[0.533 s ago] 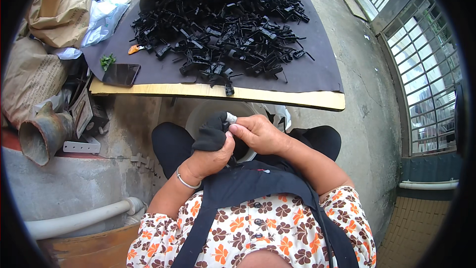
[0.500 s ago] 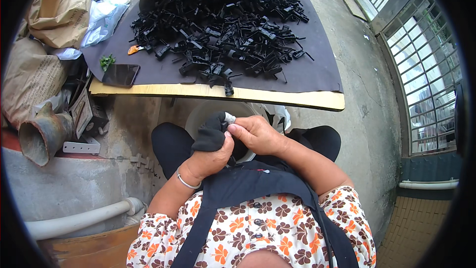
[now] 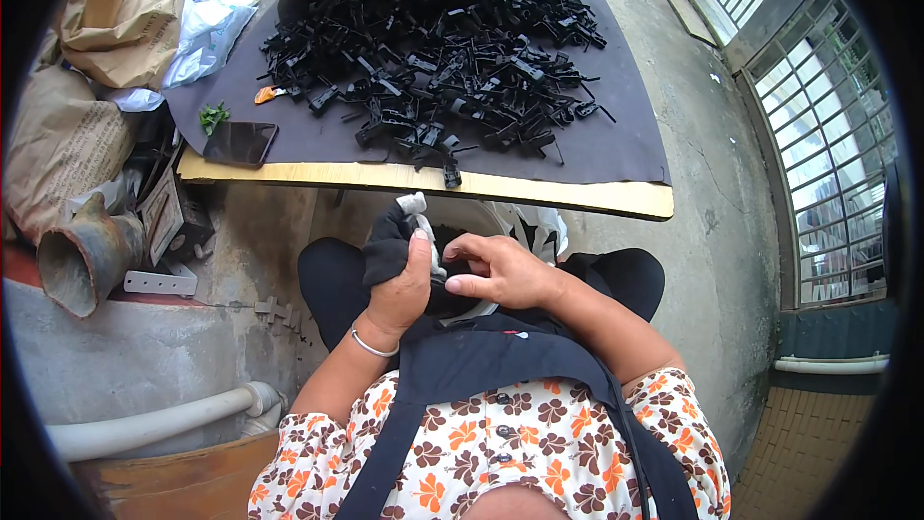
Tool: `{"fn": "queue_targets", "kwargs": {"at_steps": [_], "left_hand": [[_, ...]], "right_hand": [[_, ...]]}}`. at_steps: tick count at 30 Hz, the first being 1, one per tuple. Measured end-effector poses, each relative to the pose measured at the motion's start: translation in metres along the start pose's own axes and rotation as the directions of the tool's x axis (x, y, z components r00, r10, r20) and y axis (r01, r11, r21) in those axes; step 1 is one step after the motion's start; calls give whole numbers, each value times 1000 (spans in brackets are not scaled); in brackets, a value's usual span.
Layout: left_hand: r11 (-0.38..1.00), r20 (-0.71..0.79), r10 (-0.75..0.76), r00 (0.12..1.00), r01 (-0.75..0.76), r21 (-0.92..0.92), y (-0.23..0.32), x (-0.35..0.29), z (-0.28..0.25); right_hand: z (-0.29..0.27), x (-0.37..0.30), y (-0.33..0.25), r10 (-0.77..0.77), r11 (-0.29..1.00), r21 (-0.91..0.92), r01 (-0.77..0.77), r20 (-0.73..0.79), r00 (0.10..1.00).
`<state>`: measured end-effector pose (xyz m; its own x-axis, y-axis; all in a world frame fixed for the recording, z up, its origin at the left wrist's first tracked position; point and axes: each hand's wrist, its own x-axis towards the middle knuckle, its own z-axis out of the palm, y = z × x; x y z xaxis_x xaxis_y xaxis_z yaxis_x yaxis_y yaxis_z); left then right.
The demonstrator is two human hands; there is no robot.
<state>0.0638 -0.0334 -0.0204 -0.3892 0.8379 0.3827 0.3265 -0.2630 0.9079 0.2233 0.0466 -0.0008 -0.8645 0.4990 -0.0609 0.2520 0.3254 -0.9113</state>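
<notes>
My left hand (image 3: 399,289) is closed round a crumpled piece of black cloth that looks like a glove (image 3: 384,248). White finger-like parts of it stick out at the top and along the thumb. My right hand (image 3: 500,272) is just to the right, thumb and fingers apart, with nothing visible in it. Its fingertips are close to the white part of the glove; whether they touch it I cannot tell. Both hands are above my lap, over a white bucket (image 3: 469,215) that they partly hide. Beyond them, a large heap of black plastic parts (image 3: 443,67) covers much of the table.
The table's pale front edge (image 3: 337,174) runs just beyond my hands. On its dark cover lie a phone (image 3: 241,144), green leaves (image 3: 214,117) and an orange scrap (image 3: 267,94). Paper sacks (image 3: 67,149) and a rusty pipe fitting (image 3: 87,255) stand left. A barred gate (image 3: 828,135) stands right.
My right hand has come off the glove's white tip, and its fingers have spread. My left hand has shifted slightly up and left with the glove, showing more white.
</notes>
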Motion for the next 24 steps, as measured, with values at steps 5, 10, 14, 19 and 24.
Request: {"fn": "queue_targets", "kwargs": {"at_steps": [5,10,14,19,24], "left_hand": [[969,0,-232,973,231,-87,-7,1,-2],[871,203,79,976,-167,463,-24,8,-23],[672,282,164,945,-317,670,-22,3,-13],[733,265,172,949,-303,609,-43,4,-12],[833,144,284,948,-318,452,-43,10,-13]], "right_hand": [[3,-3,8,-82,983,-161,90,55,995],[-12,2,13,102,871,-483,-86,6,995],[-17,30,13,-302,789,-613,44,-324,897],[-19,66,23,-341,640,-757,-133,-435,833],[-33,55,21,-147,793,-558,-244,-564,813]]}}
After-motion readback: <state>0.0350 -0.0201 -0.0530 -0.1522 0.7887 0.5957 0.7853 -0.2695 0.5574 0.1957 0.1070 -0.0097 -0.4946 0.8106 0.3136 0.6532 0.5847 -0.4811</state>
